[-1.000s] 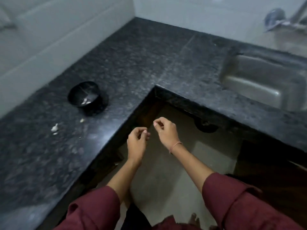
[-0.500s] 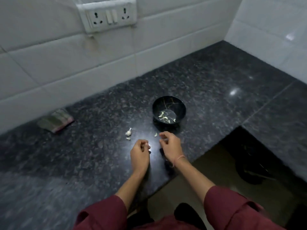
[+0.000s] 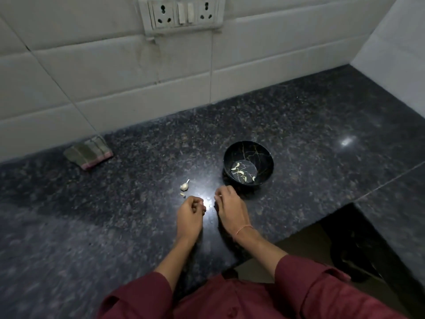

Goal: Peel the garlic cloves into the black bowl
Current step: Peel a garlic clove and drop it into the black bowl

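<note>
Mid-peel, I judge: left hand (image 3: pixel 190 214) and right hand (image 3: pixel 230 207) are both curled close over the desk (image 3: pixel 322 134), and I can't tell if either pinches a clove. The bowl (image 3: pixel 264 155) at 1 o'clock has peeled cloves (image 3: pixel 239 172) in it, with garlic (image 3: pixel 184 186) at 11; next the skin needs stripping and the clove dropping in the bowl. Dark stone desk, white tiled wall, socket (image 3: pixel 181 13) at 12, cloth (image 3: pixel 88 151) at 10.

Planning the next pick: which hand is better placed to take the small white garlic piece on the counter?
Left, probably. The left hand lies close beside the small white garlic piece; the right hand sits nearer the round black bowl.
</note>
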